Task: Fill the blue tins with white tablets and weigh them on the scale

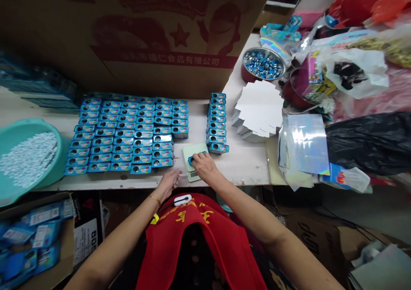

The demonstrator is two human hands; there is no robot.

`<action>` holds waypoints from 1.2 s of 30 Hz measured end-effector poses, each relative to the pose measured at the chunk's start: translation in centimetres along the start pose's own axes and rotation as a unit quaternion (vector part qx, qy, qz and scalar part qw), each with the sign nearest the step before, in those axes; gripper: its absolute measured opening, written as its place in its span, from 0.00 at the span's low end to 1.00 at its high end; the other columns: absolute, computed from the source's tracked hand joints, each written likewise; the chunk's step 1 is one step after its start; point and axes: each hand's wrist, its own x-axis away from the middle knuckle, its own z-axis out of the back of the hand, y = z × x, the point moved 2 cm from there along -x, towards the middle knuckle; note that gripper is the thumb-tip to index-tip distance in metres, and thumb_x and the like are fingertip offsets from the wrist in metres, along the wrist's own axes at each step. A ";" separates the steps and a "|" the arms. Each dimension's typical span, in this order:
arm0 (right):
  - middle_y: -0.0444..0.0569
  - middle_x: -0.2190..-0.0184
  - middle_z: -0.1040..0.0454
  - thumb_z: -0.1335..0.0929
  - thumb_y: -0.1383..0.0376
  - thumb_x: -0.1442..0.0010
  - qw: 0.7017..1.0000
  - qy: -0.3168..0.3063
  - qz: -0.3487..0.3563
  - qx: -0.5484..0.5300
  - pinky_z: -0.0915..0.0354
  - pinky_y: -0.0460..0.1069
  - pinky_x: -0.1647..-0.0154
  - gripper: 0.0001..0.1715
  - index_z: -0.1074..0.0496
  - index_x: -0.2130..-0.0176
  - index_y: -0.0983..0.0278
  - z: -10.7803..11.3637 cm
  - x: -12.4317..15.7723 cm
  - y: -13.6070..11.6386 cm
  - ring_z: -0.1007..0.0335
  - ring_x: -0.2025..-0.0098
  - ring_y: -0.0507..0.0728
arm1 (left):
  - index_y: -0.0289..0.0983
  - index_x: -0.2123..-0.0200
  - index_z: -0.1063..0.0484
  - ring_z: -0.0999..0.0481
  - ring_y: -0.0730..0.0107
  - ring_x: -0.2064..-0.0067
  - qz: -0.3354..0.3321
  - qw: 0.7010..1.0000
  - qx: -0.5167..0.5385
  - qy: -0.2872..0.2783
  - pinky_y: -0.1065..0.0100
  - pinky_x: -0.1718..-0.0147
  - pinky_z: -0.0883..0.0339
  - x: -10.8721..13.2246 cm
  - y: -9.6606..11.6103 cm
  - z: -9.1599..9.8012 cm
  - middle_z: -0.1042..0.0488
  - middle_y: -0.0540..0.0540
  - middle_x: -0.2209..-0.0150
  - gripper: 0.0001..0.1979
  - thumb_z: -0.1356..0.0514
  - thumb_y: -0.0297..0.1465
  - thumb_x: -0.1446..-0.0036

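Observation:
My right hand [204, 166] is closed on a small blue box [191, 159] over a pale green kitchen scale [195, 148]. The fingers cover much of that box. Left of the scale, at the table's front edge, my left hand [169, 183] has loosely bent fingers a little apart, and I see nothing in them. Rows of similar blue boxes [123, 141], each with a dark round hole in its end, stand close beyond this hand. A single column of the same boxes [217, 126] stands just beyond the scale to the right.
A teal basin [58, 161] of small pale packets stands left. At right are a bowl [245, 73] of blue-silver pieces, stacked white cards [260, 106] and holographic sheets [306, 142]. A large carton [160, 78] blocks the back. An open box [61, 273] of blue packs sits below left.

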 end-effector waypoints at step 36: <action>0.53 0.54 0.35 0.39 0.66 0.43 0.930 0.165 -0.099 -0.312 0.39 0.53 0.53 0.20 0.39 0.50 0.61 -1.6 5.3 -1.3 0.41 0.51 0.57 | 0.30 0.62 0.29 0.27 0.62 0.58 0.087 0.970 0.181 -0.138 0.65 0.59 0.33 5.4 -0.6 0.9 0.25 0.37 0.63 0.15 0.45 0.16 0.55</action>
